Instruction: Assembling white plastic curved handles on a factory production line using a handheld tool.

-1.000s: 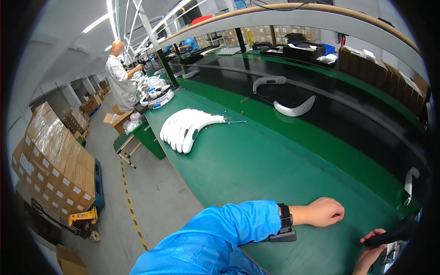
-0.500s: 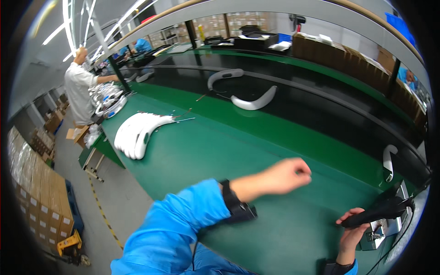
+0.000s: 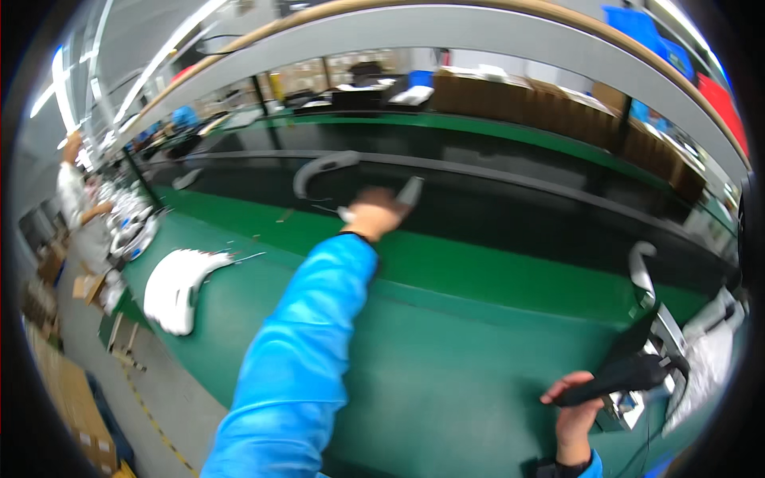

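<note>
My left hand [image 3: 374,213] reaches out over the black belt and covers the middle of a white curved casing [image 3: 411,191]. Motion blurs its fingers, so whether they grip the casing is unclear. Further left on the belt lies another curved casing [image 3: 325,166], paler grey, with thin wires by it. My right hand [image 3: 578,410] is closed around a dark, elongated hand tool [image 3: 602,384] at the lower right, low over the green table. The tool's far end merges with dark parts behind it, so its exact kind does not show.
A stack of white curved casings [image 3: 177,288] with wires lies on the green tabletop [image 3: 454,358] at left. One more casing [image 3: 641,271] rests at right, near a metal fixture [image 3: 668,334] and a clear plastic bag [image 3: 705,350]. A co-worker [image 3: 76,187] stands far left.
My left hand has swung forward and left from above the table to the casing on the belt. My right hand keeps the dark tool. The whole view has shifted.
</note>
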A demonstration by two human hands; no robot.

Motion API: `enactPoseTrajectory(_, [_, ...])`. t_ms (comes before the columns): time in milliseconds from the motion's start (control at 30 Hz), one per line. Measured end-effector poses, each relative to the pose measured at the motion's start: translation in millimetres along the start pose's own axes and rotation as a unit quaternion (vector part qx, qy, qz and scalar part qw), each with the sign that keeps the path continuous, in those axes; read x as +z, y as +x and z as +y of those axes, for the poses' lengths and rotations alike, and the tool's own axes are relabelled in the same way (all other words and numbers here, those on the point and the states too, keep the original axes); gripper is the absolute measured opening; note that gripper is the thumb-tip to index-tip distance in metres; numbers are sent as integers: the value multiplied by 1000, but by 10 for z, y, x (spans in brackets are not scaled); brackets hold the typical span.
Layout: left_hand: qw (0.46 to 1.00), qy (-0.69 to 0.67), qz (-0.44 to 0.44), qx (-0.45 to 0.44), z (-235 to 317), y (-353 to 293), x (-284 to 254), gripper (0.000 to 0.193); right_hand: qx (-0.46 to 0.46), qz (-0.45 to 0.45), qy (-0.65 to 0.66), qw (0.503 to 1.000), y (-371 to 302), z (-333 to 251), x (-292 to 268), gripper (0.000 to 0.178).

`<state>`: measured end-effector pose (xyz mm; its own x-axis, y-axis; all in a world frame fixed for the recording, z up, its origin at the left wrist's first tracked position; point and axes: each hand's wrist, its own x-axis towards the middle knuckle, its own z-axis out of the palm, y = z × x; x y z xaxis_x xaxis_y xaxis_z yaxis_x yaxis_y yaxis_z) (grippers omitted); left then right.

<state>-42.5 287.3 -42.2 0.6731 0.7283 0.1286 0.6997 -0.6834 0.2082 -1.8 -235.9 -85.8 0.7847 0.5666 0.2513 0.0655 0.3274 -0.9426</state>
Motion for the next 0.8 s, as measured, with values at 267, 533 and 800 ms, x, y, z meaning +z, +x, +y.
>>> enactPoseTrajectory(267, [960,-224,140,90,782,52,5,38,-3,-17,13,1000,-50,-116,-123,77])
enactPoseTrajectory(533, [639,-736,-33,220,1194,-1864,-1417,84,-47,-54,50,996,49,57,-548,78])
enactPoseTrajectory(800, [606,-726,-249,207,1894,-3046,-370,48,-254,114,-36,960,-299,-803,-490,82])
